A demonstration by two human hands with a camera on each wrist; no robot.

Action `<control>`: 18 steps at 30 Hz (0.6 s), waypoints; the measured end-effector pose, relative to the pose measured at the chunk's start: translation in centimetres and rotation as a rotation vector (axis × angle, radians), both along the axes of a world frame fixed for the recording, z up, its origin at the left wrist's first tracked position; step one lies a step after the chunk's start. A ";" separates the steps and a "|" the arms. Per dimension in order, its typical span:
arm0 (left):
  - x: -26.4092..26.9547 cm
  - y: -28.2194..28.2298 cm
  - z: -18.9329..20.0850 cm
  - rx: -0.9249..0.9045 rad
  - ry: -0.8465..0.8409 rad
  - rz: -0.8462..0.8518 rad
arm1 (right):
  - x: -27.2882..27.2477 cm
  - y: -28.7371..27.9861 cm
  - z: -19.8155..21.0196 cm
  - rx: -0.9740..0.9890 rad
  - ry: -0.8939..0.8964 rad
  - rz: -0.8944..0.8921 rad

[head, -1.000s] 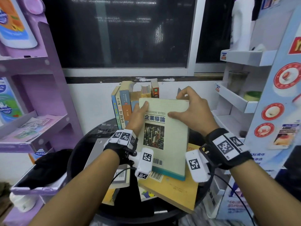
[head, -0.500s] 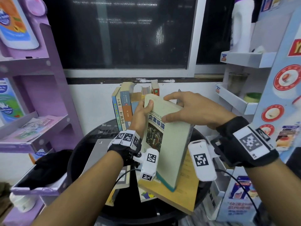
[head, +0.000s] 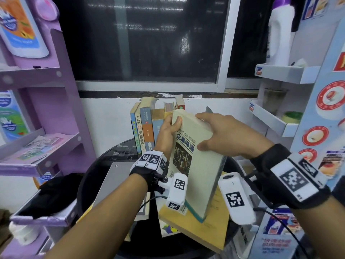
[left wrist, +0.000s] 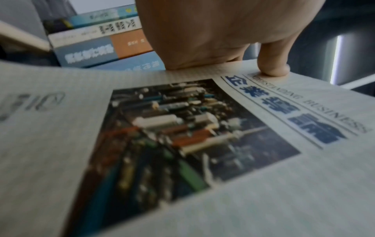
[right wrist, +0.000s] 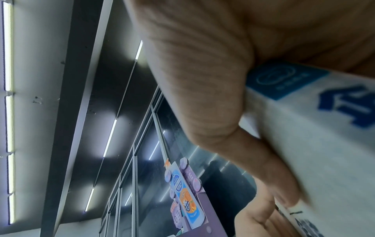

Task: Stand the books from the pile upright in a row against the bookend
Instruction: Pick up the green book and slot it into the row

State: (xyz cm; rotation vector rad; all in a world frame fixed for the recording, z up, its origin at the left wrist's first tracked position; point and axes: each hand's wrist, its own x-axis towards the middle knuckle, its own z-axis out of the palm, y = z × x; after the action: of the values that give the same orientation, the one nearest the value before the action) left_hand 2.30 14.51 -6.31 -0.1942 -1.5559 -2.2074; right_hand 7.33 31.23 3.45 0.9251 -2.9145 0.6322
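Both hands grip a pale green book [head: 200, 165] tilted on edge above the pile [head: 196, 227] on the round desk [head: 104, 165]. The left hand [head: 167, 134] pinches its far-left corner; the right hand [head: 220, 136] clasps its top. Upright books [head: 144, 128] stand just beyond.

Left wrist view: pale green book [left wrist: 202, 200] fills the lower frame, cover facing the lens, tilted; cover photo of a city at centre, blurred; blue title characters and the line "UNDERSTANDING BUSINESS" at 3 o'clock; left hand [left wrist: 213, 32] at 12 o'clock, thumb tip pressed on the cover by the title, palm against the book's far edge; spines of the upright row [left wrist: 97, 48] at 10 o'clock, just behind the hand.
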 end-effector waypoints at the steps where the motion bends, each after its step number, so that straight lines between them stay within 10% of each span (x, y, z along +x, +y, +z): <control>1: -0.1 -0.1 0.1 -0.016 -0.011 -0.007 | -0.1 0.1 0.0 -0.015 0.004 -0.003; 18: -3.5 -4.0 3.2 -0.720 -0.050 0.345 | -4.1 2.5 1.0 -0.103 0.030 -0.159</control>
State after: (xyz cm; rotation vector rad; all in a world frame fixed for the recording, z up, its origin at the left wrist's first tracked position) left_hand -1.20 10.53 -3.11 -0.0698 -2.1649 -1.3369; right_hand 3.18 33.71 4.48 0.6781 -2.8604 0.7423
